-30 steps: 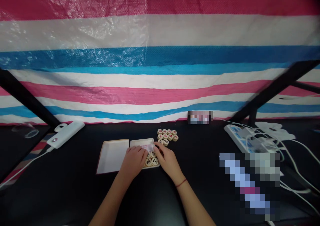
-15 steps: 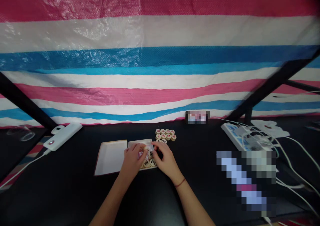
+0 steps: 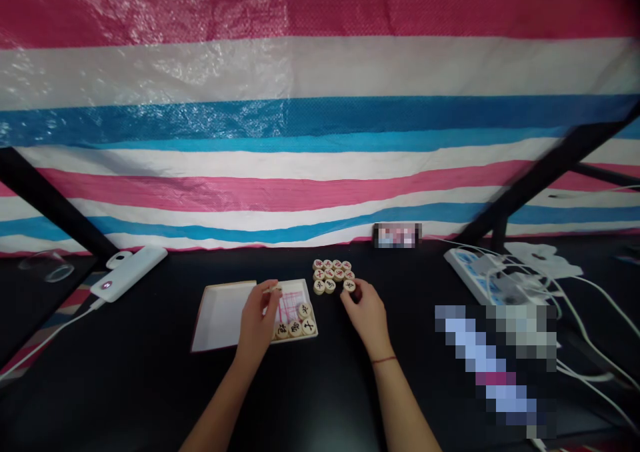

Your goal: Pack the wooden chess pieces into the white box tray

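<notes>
Pieces [image 3: 329, 275] sat in rows on the black tbl [image 3: 310, 399], just R of our open box [image 3: 301, 285]: red-marked ones in the two far rows, black-marked nearest us. Our R hand [image 3: 369, 313] was at the rows' near R corner, thumb & index pinched nearly closed w/ a black-marked disc [image 3: 349, 285] btwn the tips. That disc lay ahead of our palm, w/ a gap btwn it & the nearest row's other two; couldn't tell if it touched the tbl. Our L hand [image 3: 257, 319] was over the box's L side, fingers curled, thumb close to index; pale bit at the tips, couldn't tell if we held a piece. Box discs [image 3: 295, 329] lay R of that hand, along the near & R walls, by a pink-lined sheet [image 3: 289, 304].
</notes>
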Demonstrator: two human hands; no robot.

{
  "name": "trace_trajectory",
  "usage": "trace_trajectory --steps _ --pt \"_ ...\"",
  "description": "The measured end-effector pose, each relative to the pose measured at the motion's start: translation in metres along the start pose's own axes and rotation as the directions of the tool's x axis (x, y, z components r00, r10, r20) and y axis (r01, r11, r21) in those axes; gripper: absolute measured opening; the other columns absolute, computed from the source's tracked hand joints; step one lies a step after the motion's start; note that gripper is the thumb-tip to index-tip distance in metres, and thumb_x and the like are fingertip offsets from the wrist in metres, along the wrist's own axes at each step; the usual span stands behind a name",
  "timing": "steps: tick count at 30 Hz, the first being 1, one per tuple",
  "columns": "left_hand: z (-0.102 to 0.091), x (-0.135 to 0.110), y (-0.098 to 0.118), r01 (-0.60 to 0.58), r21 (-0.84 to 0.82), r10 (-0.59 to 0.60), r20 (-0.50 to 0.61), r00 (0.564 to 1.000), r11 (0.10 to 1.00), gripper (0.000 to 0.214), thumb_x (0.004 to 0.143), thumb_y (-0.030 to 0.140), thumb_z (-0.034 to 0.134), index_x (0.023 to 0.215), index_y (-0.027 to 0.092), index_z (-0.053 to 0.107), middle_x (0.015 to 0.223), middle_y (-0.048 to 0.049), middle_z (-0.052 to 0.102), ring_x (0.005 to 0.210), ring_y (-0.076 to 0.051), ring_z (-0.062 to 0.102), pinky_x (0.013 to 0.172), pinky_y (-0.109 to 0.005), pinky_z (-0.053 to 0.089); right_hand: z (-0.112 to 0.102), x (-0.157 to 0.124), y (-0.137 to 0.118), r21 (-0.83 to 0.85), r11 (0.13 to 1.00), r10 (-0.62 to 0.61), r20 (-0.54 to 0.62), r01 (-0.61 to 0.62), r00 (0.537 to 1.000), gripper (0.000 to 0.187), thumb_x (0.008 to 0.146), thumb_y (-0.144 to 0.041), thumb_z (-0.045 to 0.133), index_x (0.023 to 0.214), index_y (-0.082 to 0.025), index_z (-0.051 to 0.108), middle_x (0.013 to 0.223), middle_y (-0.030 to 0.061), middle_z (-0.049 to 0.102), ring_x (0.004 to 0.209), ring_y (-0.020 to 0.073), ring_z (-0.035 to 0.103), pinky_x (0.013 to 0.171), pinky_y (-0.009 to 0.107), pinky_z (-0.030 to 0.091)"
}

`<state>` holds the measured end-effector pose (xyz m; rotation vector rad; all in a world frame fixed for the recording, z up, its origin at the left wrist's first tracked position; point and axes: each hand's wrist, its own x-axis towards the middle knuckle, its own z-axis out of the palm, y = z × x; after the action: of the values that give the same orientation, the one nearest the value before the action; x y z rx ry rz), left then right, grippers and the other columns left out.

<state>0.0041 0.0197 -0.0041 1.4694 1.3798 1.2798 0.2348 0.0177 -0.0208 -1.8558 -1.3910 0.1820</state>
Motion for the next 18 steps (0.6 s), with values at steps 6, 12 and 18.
trace_trajectory --steps 6,12,18 --pt "-0.004 0.002 -0.005 -0.094 0.058 0.1 -0.127 0.987 0.994 0.03 0.085 0.036 0.056 0.11 0.021 0.061 0.109 -0.0077 0.057 0.091 -0.016 0.06 0.075 -0.029 0.056 0.004 -0.003 0.01 -0.124 0.992 0.044 0.104 -0.031 0.994 0.028 0.074 -0.033 0.054 0.096 -0.019 0.064 0.075 0.003 0.061 0.069 0.0199 0.059 0.062 0.029 0.04" --pt "-0.009 0.002 0.002 -0.095 0.164 0.102 -0.031 0.994 0.982 0.038 0.089 0.037 0.053 0.122 0.02 0.056 0.085 -0.0021 0.059 0.07 -0.013 0.059 0.065 -0.027 0.053 0.002 -0.001 0.009 0.038 0.998 0.052 0.117 -0.056 0.992 0.018 0.072 -0.032 0.053 0.084 -0.021 0.058 0.071 0.0003 0.062 0.065 0.0185 0.06 0.061 0.028 0.041" --pt "-0.004 -0.005 0.007 -0.302 0.324 0.274 0.128 0.953 0.897 0.029 0.087 0.033 0.057 0.113 0.021 0.063 0.079 -0.0004 0.06 0.07 -0.015 0.059 0.071 -0.03 0.053 0.0 -0.013 -0.03 0.348 0.93 -0.155 0.086 0.116 0.984 0.014 0.082 -0.032 0.053 0.084 -0.019 0.059 0.073 0.0014 0.061 0.065 0.0153 0.056 0.064 0.026 0.045"
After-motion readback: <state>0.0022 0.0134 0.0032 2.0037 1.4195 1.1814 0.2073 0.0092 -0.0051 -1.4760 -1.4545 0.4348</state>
